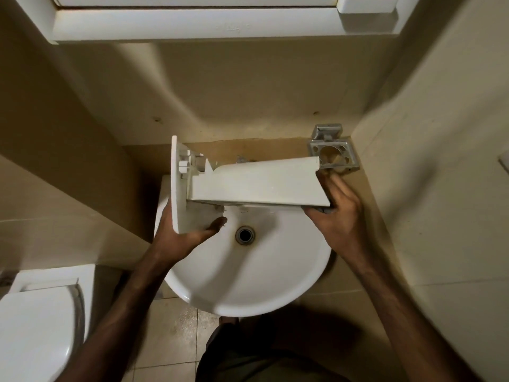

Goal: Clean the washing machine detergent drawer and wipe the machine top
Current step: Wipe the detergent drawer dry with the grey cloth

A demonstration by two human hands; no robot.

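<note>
Detergent drawer (256, 183) held on its side above the washbasin (248, 277), presumably for rinsing. Left hand (190, 230) cups the front panel; right hand (334, 213) clasps the rear end (tap hidden).

Dim, warm light falls on beige walls (248, 86) that close in a narrow corner. A round white basin (248, 285) with a dark drain (244, 235) stands against the back wall, beside a metal holder (333, 154). A white toilet (35, 321) sits lower left on a pale tiled floor (170, 340); a white frame (192, 23) runs overhead
</note>
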